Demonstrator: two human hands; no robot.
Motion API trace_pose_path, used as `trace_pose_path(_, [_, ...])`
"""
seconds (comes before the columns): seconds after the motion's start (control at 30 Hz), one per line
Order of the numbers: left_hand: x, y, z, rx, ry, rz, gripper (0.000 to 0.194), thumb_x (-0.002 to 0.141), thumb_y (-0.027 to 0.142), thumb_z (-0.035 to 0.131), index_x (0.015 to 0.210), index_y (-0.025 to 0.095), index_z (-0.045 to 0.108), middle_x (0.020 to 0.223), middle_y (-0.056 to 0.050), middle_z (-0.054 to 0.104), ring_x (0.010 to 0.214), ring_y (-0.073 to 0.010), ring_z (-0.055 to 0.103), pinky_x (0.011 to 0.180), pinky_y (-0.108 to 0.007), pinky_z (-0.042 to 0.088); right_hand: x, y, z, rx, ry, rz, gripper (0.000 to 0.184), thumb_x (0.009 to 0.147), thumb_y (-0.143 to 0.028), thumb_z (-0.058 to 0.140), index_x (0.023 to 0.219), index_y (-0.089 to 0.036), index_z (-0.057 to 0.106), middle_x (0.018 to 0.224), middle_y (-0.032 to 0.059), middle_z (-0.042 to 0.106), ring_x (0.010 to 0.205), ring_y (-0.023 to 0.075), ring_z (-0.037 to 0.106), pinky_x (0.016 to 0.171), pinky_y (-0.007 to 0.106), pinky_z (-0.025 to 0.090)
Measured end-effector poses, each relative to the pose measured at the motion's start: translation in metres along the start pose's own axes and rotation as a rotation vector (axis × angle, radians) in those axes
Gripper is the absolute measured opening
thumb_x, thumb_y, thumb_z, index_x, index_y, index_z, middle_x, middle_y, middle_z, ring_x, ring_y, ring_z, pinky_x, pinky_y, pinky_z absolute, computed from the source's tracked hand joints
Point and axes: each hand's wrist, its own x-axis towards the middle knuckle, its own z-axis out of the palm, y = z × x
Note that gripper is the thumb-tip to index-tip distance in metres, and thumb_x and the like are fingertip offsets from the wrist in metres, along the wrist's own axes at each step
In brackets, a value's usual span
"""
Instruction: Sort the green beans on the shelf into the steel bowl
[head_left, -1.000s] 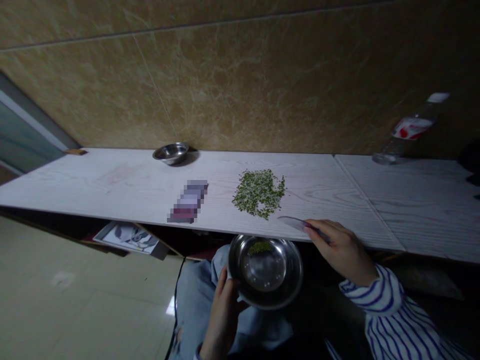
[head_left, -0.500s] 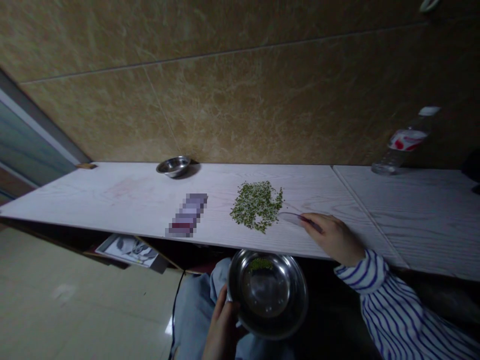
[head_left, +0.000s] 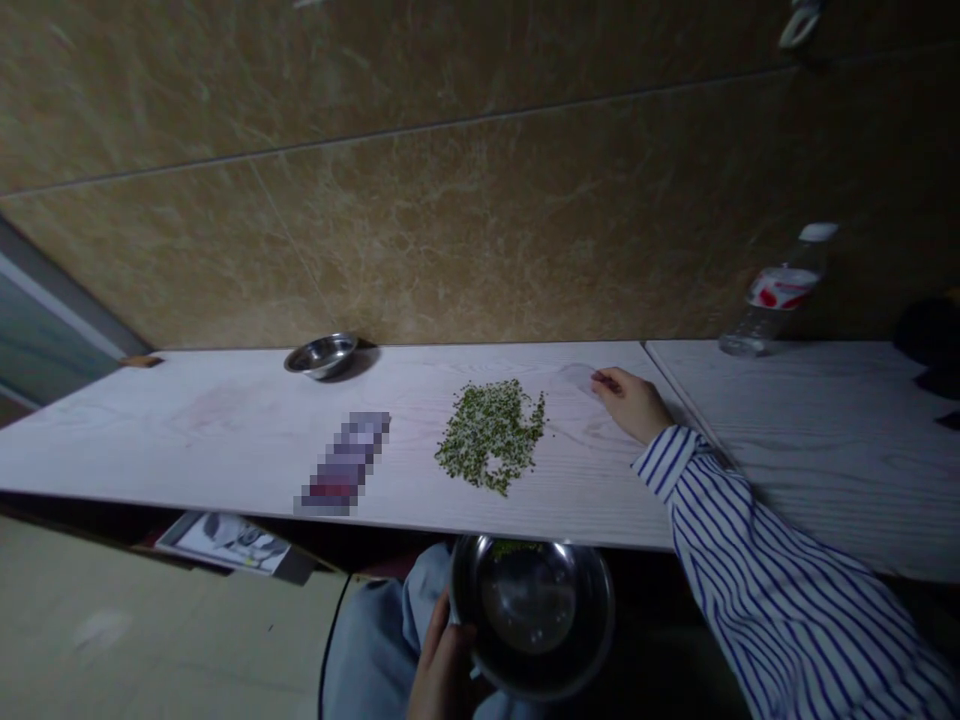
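My left hand (head_left: 444, 662) grips the left rim of a large metal bowl (head_left: 534, 610), which rests over my lap just below the table edge. Some small green beans (head_left: 516, 547) lie at the bowl's far side, partly hidden by the edge. In my right hand (head_left: 634, 402) is a spoon-shaped tool (head_left: 576, 377) with a pale, see-through head and a dark handle. Its head is above or on the tabletop; contact is unclear. Left of it and nearer to me, a loose layer of green beans (head_left: 491, 435) is spread out, apart from the tool.
A small metal bowl (head_left: 322, 357) sits by the wall, and a blurred-out flat item (head_left: 346, 462) lies left of the beans. At the back right stands a clear bottle (head_left: 780, 295). Below the white table (head_left: 217, 450), an open drawer or box (head_left: 225, 542) sticks out.
My right hand has moved the tool away from the table's front edge, past the beans' right side, towards the wall. My left hand still holds the large bowl. The view has shifted.
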Motion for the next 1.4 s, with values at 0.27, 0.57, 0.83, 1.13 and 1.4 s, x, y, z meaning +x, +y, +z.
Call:
trace_pose_path(0.27, [0.005,-0.003,0.001,-0.032,-0.004,-0.013,0.082,0.061,0.032,0.075,0.14,0.033,0.053,0.1,-0.007,0.07,0.09,-0.0288,0.065,0.077,-0.039,0.052,0.009,0.03,-0.016,0.003,0.109,0.11,0.025,0.086,-0.031,0.056,0.101,-0.017,0.071,0.088,0.0101,0.076,0.077,0.0233,0.07,0.071,0.035,0.054])
trace_pose_path(0.57, [-0.001,0.0,0.01,-0.139,0.033,-0.022,0.084,0.068,0.028,0.066,0.148,0.033,0.04,0.1,-0.007,0.071,0.092,-0.0279,0.068,0.082,-0.042,0.053,0.003,0.017,0.011,0.053,-0.068,0.031,0.022,0.083,-0.029,0.057,0.095,-0.018,0.072,0.084,0.0075,0.078,0.074,0.0207,0.071,0.068,0.031,0.055])
trace_pose_path(0.83, [-0.012,0.002,0.0,-0.101,0.059,-0.021,0.079,0.07,0.028,0.063,0.146,0.032,0.042,0.109,-0.01,0.067,0.1,-0.0305,0.065,0.082,-0.042,0.053,0.02,0.002,0.031,-0.008,-0.134,-0.042,0.019,0.085,-0.023,0.058,0.094,-0.022,0.074,0.091,0.0074,0.079,0.084,0.0215,0.071,0.076,0.031,0.053])
trace_pose_path(1.13, [-0.015,0.005,0.004,-0.097,0.047,-0.025,0.081,0.072,0.029,0.066,0.149,0.033,0.042,0.106,-0.008,0.069,0.098,-0.0279,0.068,0.081,-0.039,0.053,-0.003,-0.018,0.029,-0.028,-0.21,-0.077,0.021,0.086,-0.024,0.058,0.098,-0.022,0.075,0.092,0.0065,0.079,0.081,0.0209,0.073,0.073,0.03,0.054])
trace_pose_path(1.4, [-0.012,0.008,0.012,-0.059,-0.047,0.02,0.079,0.067,0.036,0.074,0.143,0.033,0.052,0.096,-0.006,0.07,0.088,-0.0256,0.065,0.075,-0.036,0.052,-0.02,-0.033,0.025,-0.01,-0.248,-0.08,0.021,0.086,-0.025,0.058,0.098,-0.022,0.075,0.091,0.0065,0.079,0.08,0.0208,0.073,0.075,0.03,0.055])
